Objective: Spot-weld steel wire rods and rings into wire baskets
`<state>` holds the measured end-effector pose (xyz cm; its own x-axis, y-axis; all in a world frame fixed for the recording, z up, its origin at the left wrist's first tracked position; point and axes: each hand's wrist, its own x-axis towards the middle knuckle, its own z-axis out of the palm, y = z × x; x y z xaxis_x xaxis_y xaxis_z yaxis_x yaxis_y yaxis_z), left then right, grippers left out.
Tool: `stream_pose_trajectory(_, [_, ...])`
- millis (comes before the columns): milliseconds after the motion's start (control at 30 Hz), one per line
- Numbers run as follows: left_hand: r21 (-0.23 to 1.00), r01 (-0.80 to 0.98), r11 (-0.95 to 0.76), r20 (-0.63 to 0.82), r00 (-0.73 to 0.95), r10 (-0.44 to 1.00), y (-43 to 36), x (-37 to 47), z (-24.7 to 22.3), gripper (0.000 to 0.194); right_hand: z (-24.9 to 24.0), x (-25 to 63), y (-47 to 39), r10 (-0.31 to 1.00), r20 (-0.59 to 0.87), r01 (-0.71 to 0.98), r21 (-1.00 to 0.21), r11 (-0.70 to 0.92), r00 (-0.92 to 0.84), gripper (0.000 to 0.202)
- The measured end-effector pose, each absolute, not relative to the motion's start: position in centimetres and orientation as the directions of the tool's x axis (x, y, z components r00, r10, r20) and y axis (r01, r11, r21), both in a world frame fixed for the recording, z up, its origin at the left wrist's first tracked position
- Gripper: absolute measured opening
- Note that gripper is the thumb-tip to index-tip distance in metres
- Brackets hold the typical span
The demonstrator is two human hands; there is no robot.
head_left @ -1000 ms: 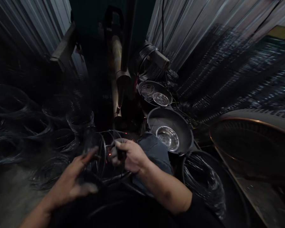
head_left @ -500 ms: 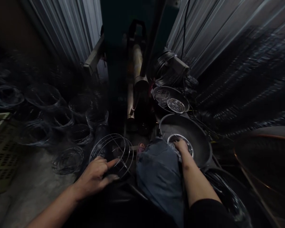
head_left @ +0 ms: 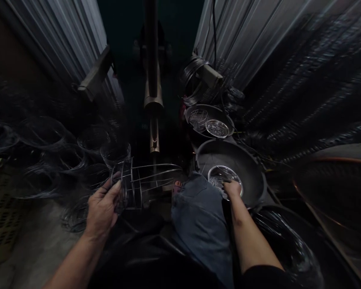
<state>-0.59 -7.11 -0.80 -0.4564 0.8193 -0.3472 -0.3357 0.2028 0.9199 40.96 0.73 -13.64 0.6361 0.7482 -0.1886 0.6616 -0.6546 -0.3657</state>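
Observation:
My left hand (head_left: pixel 104 204) grips the near end of a round wire frame (head_left: pixel 134 186), thumb and fingers closed on its rings; long wires extend from it to the right. My right hand (head_left: pixel 232 188) reaches into a shiny metal bowl (head_left: pixel 212 170) with small metal pieces (head_left: pixel 217 182) in it. Its fingers point down at those pieces, and the fingertips are hidden. That bowl sits inside a large grey round pan (head_left: pixel 252 176), beside my denim-covered knee (head_left: pixel 198 212).
Several wire frames (head_left: pixel 45 134) stand at the left near a yellowish crate (head_left: pixel 0 228). Ahead is a machine with a metal cylinder (head_left: pixel 153 96). Behind the grey pan, a smaller pan (head_left: pixel 195 134) holds another bowl (head_left: pixel 217 127). Wire coils (head_left: pixel 192 78) hang beyond.
My left hand has moved left and now grips the wire frame, which has turned onto its side. My right hand remains at the bowl, slightly shifted. The view has swung a little.

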Motion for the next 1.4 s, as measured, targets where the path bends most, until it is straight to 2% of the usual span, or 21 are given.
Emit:
stream_pose_trajectory(100, [0.920,-0.344,0.188,-0.348,-0.494,0.797,-7.0,-0.4,-1.5,0.043,-12.3,39.4,-1.0,0.736,-0.160,0.537,-0.585,-0.608,0.658,0.040])
stream_pose_trajectory(200, [0.905,-0.411,0.113,-0.326,-0.497,0.804,-7.1,-0.4,-2.2,0.038,-11.6,37.7,-3.6,0.738,-0.197,0.223,-0.876,-0.428,0.645,0.052])
stream_pose_trajectory(267, [0.886,-0.458,0.072,-0.323,-0.498,0.805,-7.3,-0.4,-2.5,0.035,-11.3,37.2,-5.5,0.750,-0.219,0.092,-0.933,-0.349,0.624,0.049])
stream_pose_trajectory(400, [0.877,-0.478,0.055,-0.328,-0.511,0.795,-7.6,-0.3,-2.5,0.038,-9.7,37.3,-7.4,0.784,-0.075,0.366,-0.854,-0.370,0.617,0.029])
stream_pose_trajectory(467, [0.879,-0.476,0.038,-0.318,-0.525,0.789,-7.6,-0.2,-2.5,0.039,-8.1,36.0,-7.1,0.789,-0.101,0.356,-0.853,-0.382,0.606,0.026])
stream_pose_trajectory(533, [0.883,-0.468,0.031,-0.314,-0.541,0.781,-7.6,0.0,-2.8,0.041,-6.4,33.1,-6.1,0.804,-0.268,0.155,-0.902,-0.402,0.530,0.029])
stream_pose_trajectory(600, [0.889,-0.457,0.035,-0.313,-0.551,0.774,-7.7,0.2,-3.2,0.045,-4.8,28.8,-4.7,0.834,-0.447,-0.123,-0.894,-0.431,0.324,0.033])
stream_pose_trajectory(667, [0.894,-0.447,0.042,-0.316,-0.559,0.766,-7.8,0.4,-3.6,0.047,-3.6,24.3,-3.3,0.846,-0.532,-0.356,-0.800,-0.484,0.045,0.034])
stream_pose_trajectory(733, [0.895,-0.444,0.047,-0.321,-0.566,0.759,-8.0,0.4,-3.8,0.050,-2.6,20.5,-2.3,0.826,-0.545,-0.514,-0.673,-0.531,-0.140,0.031])
stream_pose_trajectory(800, [0.900,-0.433,0.046,-0.320,-0.586,0.745,-8.0,0.3,-4.0,0.050,-1.8,17.9,-1.9,0.827,-0.514,-0.619,-0.578,-0.531,-0.229,0.025])
stream_pose_trajectory(867, [0.907,-0.420,0.032,-0.308,-0.608,0.732,-7.9,0.1,-4.1,0.049,-1.2,16.5,-1.8,0.837,-0.488,-0.674,-0.534,-0.511,-0.248,0.020])
stream_pose_trajectory(1033, [0.911,-0.410,0.043,-0.305,-0.602,0.738,-7.4,0.2,-4.9,0.052,-0.9,15.4,-1.6,0.852,-0.495,-0.685,-0.562,-0.464,-0.171,0.015])
stream_pose_trajectory(1100, [0.939,-0.330,0.100,-0.289,-0.597,0.748,-7.4,-0.1,-5.4,0.052,-1.1,15.2,-1.2,0.868,-0.486,-0.671,-0.609,-0.423,-0.105,0.015])
stream_pose_trajectory(1233, [0.973,-0.045,0.227,-0.215,-0.542,0.812,-7.5,-2.1,-6.1,0.043,-1.5,15.3,-0.8,0.894,-0.449,-0.614,-0.703,-0.359,-0.009,0.016])
stream_pose_trajectory(1267, [0.975,0.064,0.213,-0.143,-0.554,0.820,-7.5,-2.7,-6.1,0.041,-1.6,15.3,-0.8,0.896,-0.444,-0.597,-0.718,-0.357,-0.003,0.016])
stream_pose_trajectory(1333, [0.922,0.366,0.130,0.103,-0.554,0.826,-7.2,-3.7,-5.7,0.042,-1.9,15.4,-1.0,0.895,-0.446,-0.558,-0.743,-0.370,0.001,0.015])
stream_pose_trajectory(1400, [0.744,0.669,-0.004,0.353,-0.388,0.851,-6.8,-3.7,-5.0,0.047,-2.2,15.4,-1.5,0.887,-0.462,-0.510,-0.765,-0.393,0.010,0.014])
